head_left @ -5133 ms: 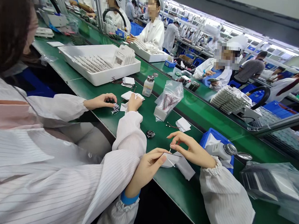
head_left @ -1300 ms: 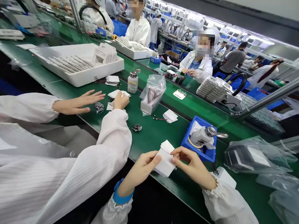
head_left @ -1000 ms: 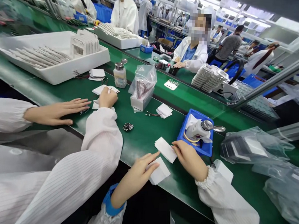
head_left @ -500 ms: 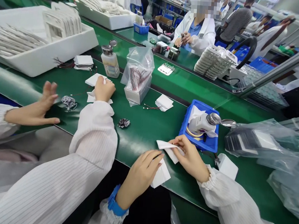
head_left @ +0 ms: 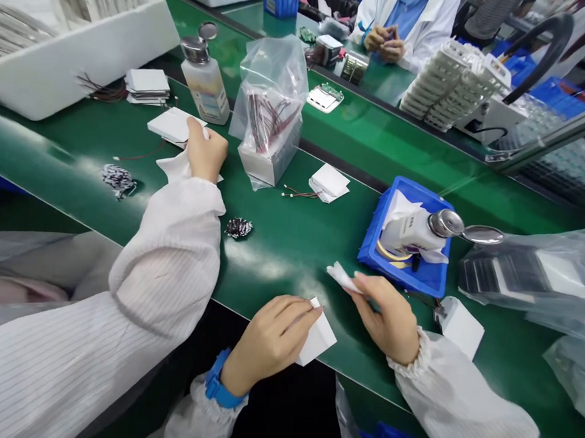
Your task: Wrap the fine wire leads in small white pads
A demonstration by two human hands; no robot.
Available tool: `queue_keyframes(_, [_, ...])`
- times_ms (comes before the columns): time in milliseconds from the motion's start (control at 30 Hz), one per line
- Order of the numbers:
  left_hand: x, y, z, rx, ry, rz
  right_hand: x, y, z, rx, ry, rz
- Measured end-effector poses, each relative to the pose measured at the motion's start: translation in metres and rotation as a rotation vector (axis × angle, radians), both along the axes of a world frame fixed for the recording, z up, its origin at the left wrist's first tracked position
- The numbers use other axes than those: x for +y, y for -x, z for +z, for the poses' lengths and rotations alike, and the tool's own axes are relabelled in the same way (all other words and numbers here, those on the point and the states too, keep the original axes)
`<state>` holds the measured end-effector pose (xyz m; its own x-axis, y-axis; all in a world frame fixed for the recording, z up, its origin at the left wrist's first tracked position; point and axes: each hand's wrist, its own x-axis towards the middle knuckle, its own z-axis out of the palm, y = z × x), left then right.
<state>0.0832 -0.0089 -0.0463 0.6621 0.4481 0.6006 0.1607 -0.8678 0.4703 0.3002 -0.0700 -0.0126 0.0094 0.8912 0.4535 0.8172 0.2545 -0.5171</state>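
White and flat, a rectangular block juts over the near edge of the glossy green tabletop, where I see the left hand with its fingers clamped on it. My view has the right hand pinching a folded white wipe, apart from the block. Beyond, a blue plastic tray holds a white bottle with a metal cap.

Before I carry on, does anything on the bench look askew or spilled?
The white dispenser bottle leans steeply in the blue bin, its metal flip lid open, whereas the other bottle stands upright. No spill shows.
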Motion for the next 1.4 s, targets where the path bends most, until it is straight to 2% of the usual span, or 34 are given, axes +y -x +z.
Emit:
queue_keyframes(67, [0.000, 0.000, -0.001, -0.012, 0.018, -0.021, 0.000, 0.001, -0.003, -0.143, -0.057, 0.137])
queue_keyframes(167, [0.002, 0.000, -0.001, -0.022, 0.042, -0.051, 0.006, 0.008, -0.004, -0.178, 0.036, 0.196])
queue_keyframes(300, [0.002, -0.001, -0.001, 0.000, 0.044, -0.050, 0.012, 0.018, -0.001, 0.030, 0.216, 0.178])
queue_keyframes(433, [0.002, 0.000, -0.001, 0.012, 0.020, -0.039, 0.011, 0.022, 0.002, 0.205, 0.285, 0.158])
queue_keyframes(500, [0.002, 0.000, -0.001, 0.012, 0.016, -0.035, 0.010, 0.025, 0.001, 0.187, 0.284, 0.165])
queue_keyframes(633, [0.002, 0.001, -0.002, 0.017, 0.007, -0.035, 0.011, 0.028, -0.005, -0.037, 0.262, 0.219])
queue_keyframes(700, [0.002, 0.000, -0.002, 0.024, 0.002, -0.034, 0.013, 0.027, -0.007, -0.103, 0.247, 0.187])
queue_keyframes(800, [0.001, 0.000, -0.001, 0.030, 0.002, -0.017, 0.016, 0.023, -0.008, -0.025, 0.197, 0.094])
queue_keyframes(933, [0.001, 0.000, 0.000, 0.025, -0.007, -0.019, 0.017, 0.022, -0.006, -0.041, 0.204, 0.227])
queue_keyframes(1067, [0.001, 0.000, -0.001, 0.038, -0.002, -0.016, 0.017, 0.023, -0.005, -0.073, 0.207, 0.142])
queue_keyframes(1200, [0.001, -0.001, -0.001, 0.032, -0.003, -0.020, 0.017, 0.022, -0.005, -0.105, 0.190, 0.200])
queue_keyframes(1300, [0.001, -0.001, 0.000, 0.030, 0.000, -0.010, 0.017, 0.021, -0.005, -0.093, 0.160, 0.166])
queue_keyframes(1400, [0.001, 0.000, 0.001, 0.029, -0.003, -0.016, 0.017, 0.021, -0.006, -0.068, 0.174, 0.251])
